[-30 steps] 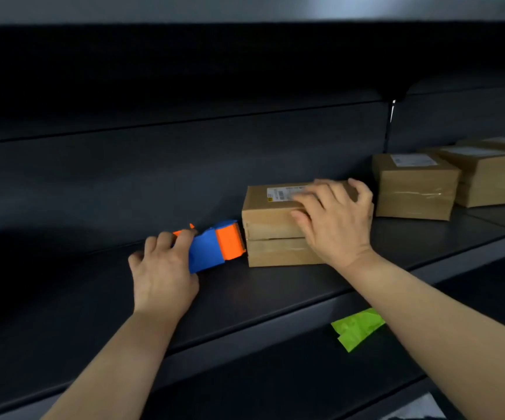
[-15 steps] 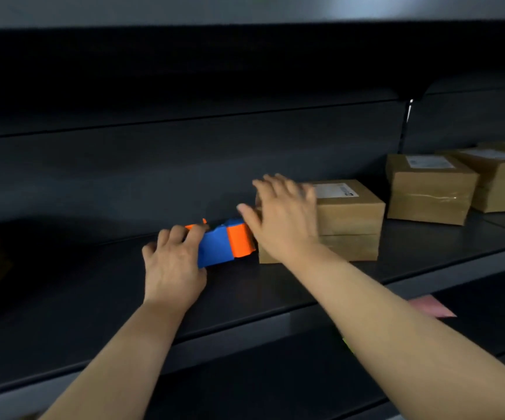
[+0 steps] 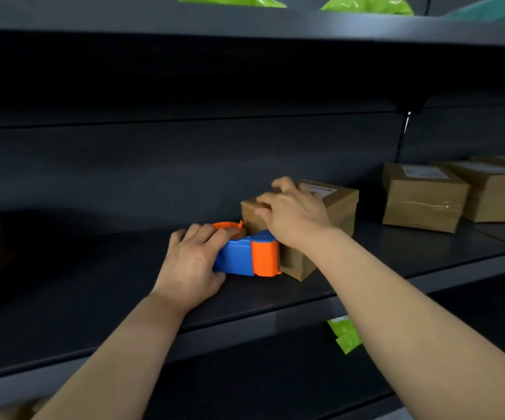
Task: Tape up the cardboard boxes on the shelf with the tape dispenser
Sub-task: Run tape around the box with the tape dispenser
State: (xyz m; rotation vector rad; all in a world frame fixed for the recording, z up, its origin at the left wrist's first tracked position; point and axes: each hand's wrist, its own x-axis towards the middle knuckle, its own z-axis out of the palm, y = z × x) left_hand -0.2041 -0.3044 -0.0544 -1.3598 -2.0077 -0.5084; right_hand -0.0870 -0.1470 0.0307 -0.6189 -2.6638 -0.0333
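Gripping 1 tape dispenser (image 3: 245, 257): left hand (image 3: 190, 262), fingers curled | right hand (image 3: 293, 216) clasping 1 cardboard box (image 3: 339, 204) touching it | at least 2 other boxes (image 3: 424, 195), shelf (image 3: 93, 298) right end.

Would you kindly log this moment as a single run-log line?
left hand grips tape dispenser | dispenser nose against cardboard box side | right hand grips box top edge

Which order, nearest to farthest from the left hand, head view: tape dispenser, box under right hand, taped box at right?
1. Tape dispenser, gripped by the left hand.
2. Held box, under the right hand.
3. Taped box, farther right on shelf.
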